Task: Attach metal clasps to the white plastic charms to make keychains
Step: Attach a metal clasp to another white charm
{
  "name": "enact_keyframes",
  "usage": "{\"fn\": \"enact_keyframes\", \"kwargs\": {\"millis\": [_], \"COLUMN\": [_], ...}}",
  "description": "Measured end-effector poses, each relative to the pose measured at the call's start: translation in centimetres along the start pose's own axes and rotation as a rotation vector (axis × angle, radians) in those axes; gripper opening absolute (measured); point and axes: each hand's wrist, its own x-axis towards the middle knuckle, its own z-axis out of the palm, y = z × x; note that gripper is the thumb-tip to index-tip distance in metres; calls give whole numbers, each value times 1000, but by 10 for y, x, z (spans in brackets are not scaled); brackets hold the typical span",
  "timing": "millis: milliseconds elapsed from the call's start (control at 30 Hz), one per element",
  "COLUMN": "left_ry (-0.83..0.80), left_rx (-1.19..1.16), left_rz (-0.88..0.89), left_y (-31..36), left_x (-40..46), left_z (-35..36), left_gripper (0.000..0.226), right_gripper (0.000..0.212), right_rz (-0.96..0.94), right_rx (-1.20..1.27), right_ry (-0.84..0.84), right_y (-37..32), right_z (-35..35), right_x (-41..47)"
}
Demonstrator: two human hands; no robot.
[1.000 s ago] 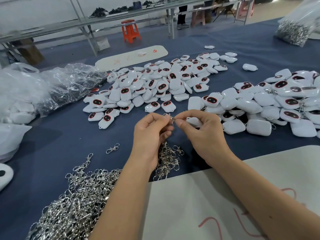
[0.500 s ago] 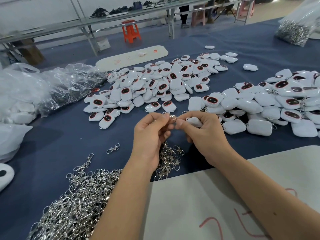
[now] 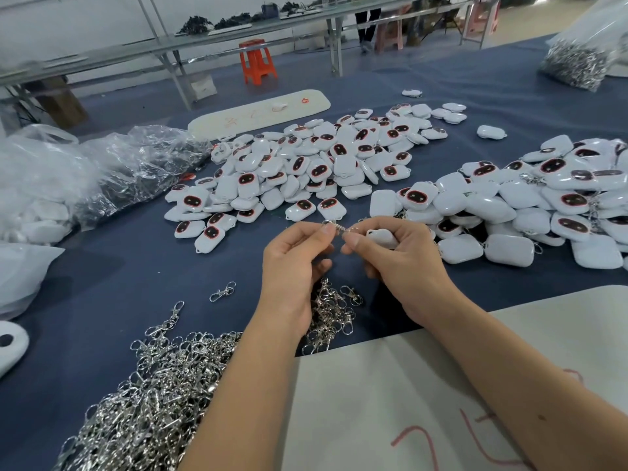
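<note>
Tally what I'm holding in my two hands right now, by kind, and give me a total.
Metal clasp: 1, pinched by the left hand and the right hand's fingertips
White plastic charm: 1, held in the right hand
Total: 2

Factory assembly floor — long blue-covered worktable (image 3: 102, 283), heaped white charms (image 3: 306, 164), bulk metal clasps (image 3: 153, 385), bagged stock (image 3: 85, 171)
</note>
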Motion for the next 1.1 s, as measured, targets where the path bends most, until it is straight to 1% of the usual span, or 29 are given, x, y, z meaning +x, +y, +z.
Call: {"fn": "enact_keyframes", "kwargs": {"millis": [133, 200, 267, 333, 400, 433, 533, 667, 767, 833, 967, 1100], "left_ry": [0, 16, 88, 150, 91, 46, -36, -36, -39, -31, 39, 2], "left_rx": [22, 99, 232, 407, 587, 653, 730, 767, 814, 809, 724, 720], "left_rz": [23, 63, 181, 387, 560, 600, 615, 660, 659, 656, 670, 674], "left_y": [-1, -5, -8, -9, -8, -8, -10, -9, -8, -9, -7, -7], "left_x": [2, 2, 2, 3, 4, 4, 3, 6, 6, 4, 4, 3], "left_z": [-1, 0, 1, -2, -5, -6, -6, -9, -12, -10, -9, -9], "left_gripper": [12, 15, 11, 7, 9, 10, 12, 19, 15, 15, 16, 17], "right_gripper": [13, 12, 13, 11, 9, 9, 10, 8, 9, 8, 3, 5], "right_rz": [14, -4, -79, -208, -304, -335, -381, -386, -418, -417, -364, -337], "right_rx": [92, 62, -82, -284, -431, -477, -532, -498, -471, -455, -426, -375], "right_ry": [47, 99, 158, 198, 192, 177, 154, 161, 187, 176, 145, 115], "right_y": [0, 1, 2, 2, -1, -2, -2, -5, -6, -6, -6, -6], "right_z": [-2, -3, -3, 0, 4, 6, 7, 6, 6, 6, 5, 5], "right_x": [0, 0, -1, -4, -7, -9, -10, -10, -11, -11, -9, -8]}}
